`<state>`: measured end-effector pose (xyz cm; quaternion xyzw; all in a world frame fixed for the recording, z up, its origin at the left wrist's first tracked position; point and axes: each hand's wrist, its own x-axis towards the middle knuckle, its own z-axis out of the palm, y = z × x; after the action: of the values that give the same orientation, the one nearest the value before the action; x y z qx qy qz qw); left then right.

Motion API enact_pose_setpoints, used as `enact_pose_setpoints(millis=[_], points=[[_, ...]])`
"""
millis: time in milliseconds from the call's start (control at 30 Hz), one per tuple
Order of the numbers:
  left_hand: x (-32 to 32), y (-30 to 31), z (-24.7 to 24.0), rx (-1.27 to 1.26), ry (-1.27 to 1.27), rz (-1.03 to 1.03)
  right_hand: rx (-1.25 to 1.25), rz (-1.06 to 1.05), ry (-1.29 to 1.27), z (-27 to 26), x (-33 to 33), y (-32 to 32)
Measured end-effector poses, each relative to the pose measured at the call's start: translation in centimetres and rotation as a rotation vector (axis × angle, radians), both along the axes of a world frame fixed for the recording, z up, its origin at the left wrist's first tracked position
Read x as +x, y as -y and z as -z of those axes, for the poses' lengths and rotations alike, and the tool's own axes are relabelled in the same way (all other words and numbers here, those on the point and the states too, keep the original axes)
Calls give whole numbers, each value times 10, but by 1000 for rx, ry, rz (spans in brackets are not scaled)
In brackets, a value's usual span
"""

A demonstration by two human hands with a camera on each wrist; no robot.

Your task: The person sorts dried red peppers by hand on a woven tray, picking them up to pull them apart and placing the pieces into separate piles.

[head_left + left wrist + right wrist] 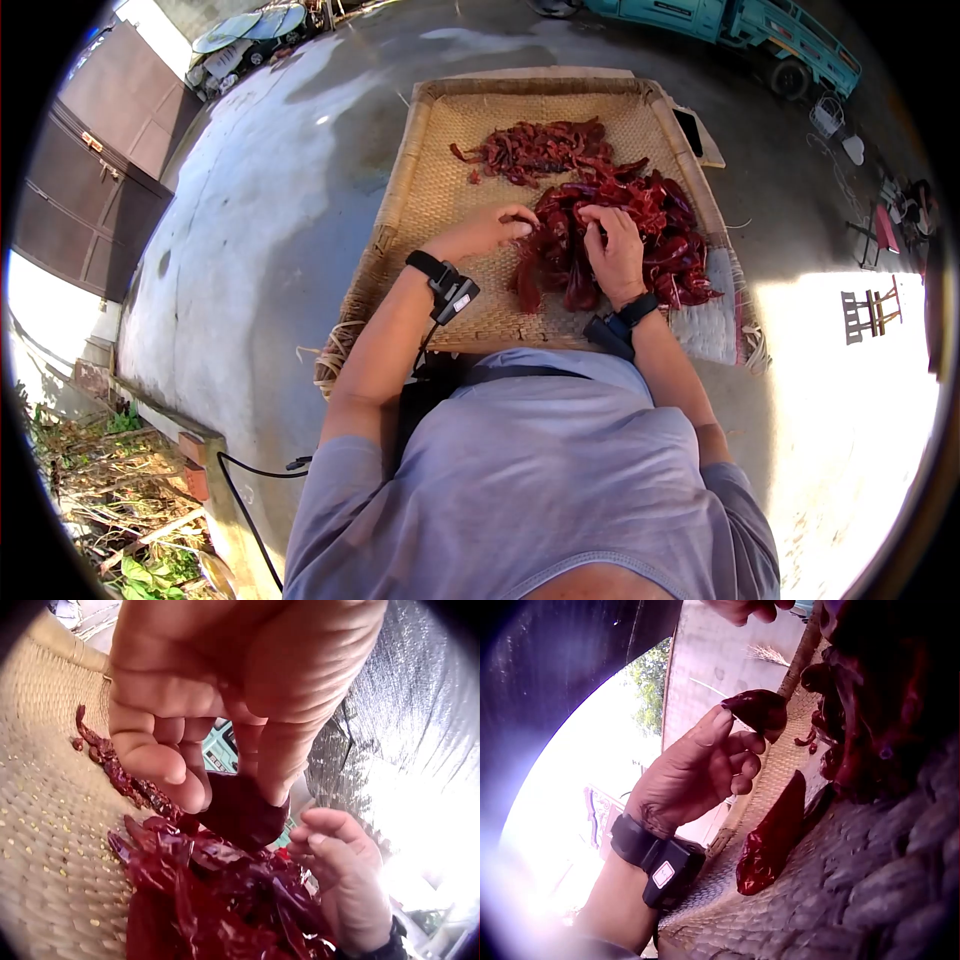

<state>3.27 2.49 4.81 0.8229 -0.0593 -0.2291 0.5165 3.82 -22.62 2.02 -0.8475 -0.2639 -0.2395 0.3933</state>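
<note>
My left hand (482,232) pinches a dark red dried chili (244,814) between thumb and fingertips, held above the woven tray (460,205). The same chili shows smooth and shiny in the right wrist view. My right hand (618,250) is over the heap of whole dried chilies (675,245), its fingers loosely bent. In the left wrist view the right thumb and fingertips show nothing between them. A single chili (772,836) lies on the weave below the left hand. Farther back on the tray is a pile of torn chili pieces (550,148).
The tray's raised rim (398,165) surrounds the chilies. A pale sack (708,320) lies at its near right corner, and a dark flat object (688,130) rests beside the right rim. Beyond stand a teal cargo vehicle (730,25) and a small wooden chair (870,310).
</note>
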Motion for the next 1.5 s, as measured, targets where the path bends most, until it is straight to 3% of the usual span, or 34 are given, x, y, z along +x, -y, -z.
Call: enact_pose_setpoints(millis=[133,233,333,433,533,600,900,1000,1100,1200,1300,1400,1500], points=[[3,-26,-6,184,39,-103,20,9,-17,1,1,0],[17,-60,55,394,259,-39,24,12,-11,2,2,0],[10,-47,56,584,325,209,31,15,-6,5,3,-2],[-1,-5,49,285,284,223,28,4,-6,3,2,-1],[-19,30,2,494,-31,253,20,16,-25,5,2,-1],[-18,34,13,482,-11,250,16,18,-37,5,2,-1],[-14,-10,-2,229,-159,193,36,10,-47,5,2,1],[-10,-39,9,179,-134,-30,45,6,-58,5,3,0],[-15,-59,15,283,-86,-274,44,15,-72,6,2,1],[-11,-73,27,491,-62,-316,22,22,-68,8,3,0],[-3,-75,23,706,-163,-154,5,31,-72,7,1,0],[-23,-47,3,1054,112,-226,5,27,-55,6,1,1],[-23,-30,-9,761,256,-124,19,20,-82,3,-1,0]])
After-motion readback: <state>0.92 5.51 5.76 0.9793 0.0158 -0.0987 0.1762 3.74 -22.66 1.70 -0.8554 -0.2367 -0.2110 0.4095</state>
